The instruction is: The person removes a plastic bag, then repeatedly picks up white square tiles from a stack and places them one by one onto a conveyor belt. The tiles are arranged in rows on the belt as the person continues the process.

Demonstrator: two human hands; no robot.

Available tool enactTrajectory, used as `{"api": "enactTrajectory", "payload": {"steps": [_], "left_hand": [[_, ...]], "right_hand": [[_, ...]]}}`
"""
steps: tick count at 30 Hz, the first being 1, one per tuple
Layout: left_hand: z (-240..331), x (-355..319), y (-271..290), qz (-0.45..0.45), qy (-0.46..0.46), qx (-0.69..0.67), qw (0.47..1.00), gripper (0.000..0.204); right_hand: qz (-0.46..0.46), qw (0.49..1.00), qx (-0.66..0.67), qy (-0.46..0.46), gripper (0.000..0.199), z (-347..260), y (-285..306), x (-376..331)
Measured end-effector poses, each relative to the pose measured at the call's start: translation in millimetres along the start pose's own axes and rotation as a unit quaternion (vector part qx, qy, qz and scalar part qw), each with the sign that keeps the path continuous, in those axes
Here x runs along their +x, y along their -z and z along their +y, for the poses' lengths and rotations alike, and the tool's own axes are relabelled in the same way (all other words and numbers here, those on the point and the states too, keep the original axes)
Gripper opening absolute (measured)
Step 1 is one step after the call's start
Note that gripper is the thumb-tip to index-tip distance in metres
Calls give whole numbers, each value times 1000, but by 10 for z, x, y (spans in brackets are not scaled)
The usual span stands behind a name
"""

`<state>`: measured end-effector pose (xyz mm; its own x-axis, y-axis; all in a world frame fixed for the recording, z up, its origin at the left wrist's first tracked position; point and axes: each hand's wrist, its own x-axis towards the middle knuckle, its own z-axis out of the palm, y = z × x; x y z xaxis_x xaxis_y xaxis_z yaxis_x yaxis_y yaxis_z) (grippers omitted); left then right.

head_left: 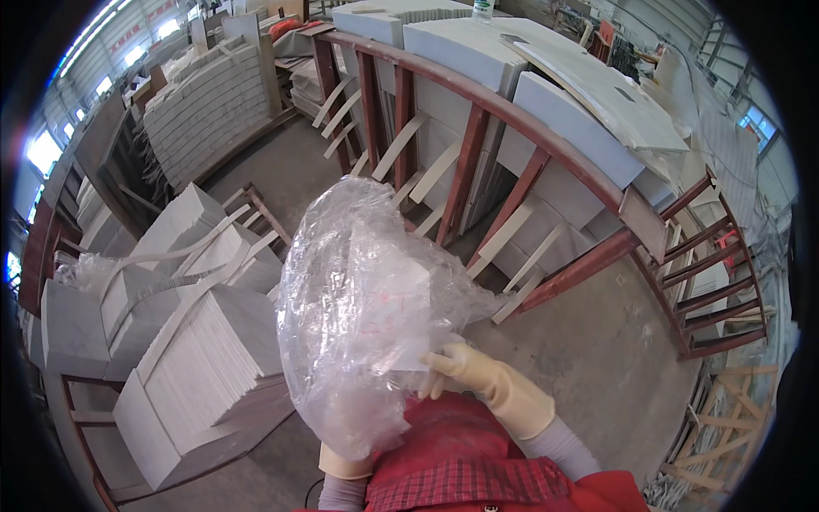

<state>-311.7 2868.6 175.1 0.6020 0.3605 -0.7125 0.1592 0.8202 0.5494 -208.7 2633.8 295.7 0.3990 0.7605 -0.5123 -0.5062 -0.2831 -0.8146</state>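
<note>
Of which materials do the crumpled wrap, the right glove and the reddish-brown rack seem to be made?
Crumpled wrap: probably thin clear plastic film, glossy, judging by its glints, wrinkles and transparency.
Right glove: perhaps rubber or latex, smooth and rather matte; no weave shows.
Reddish-brown rack: likely painted steel, dull; its uniform bars suggest metal, though wood is possible.

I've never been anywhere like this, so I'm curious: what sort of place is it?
Likely a workshop or warehouse for stone or similar material. The signs: strapped stacks of thin pale slabs at left, and larger pale panels behind a reddish frame.
</note>
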Motion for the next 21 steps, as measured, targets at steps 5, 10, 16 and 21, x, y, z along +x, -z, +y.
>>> {"api": "enactTrajectory", "payload": {"steps": [5,10,16,21], "left_hand": [[-75,270,-155,-13,13,-20,1000,26],[-444,563,-254,-40,71,-30,996,25],[-900,780,-416,-96,167,-43,980,25],[-767,1365,-60,-45,180,-30,982,25]], "right_hand": [[49,995,83,32,39,131,-143,165],[140,984,106,18,32,26,113,-7],[178,975,14,-131,38,188,553,-594],[162,959,-33,-230,35,548,864,-1231]]}}
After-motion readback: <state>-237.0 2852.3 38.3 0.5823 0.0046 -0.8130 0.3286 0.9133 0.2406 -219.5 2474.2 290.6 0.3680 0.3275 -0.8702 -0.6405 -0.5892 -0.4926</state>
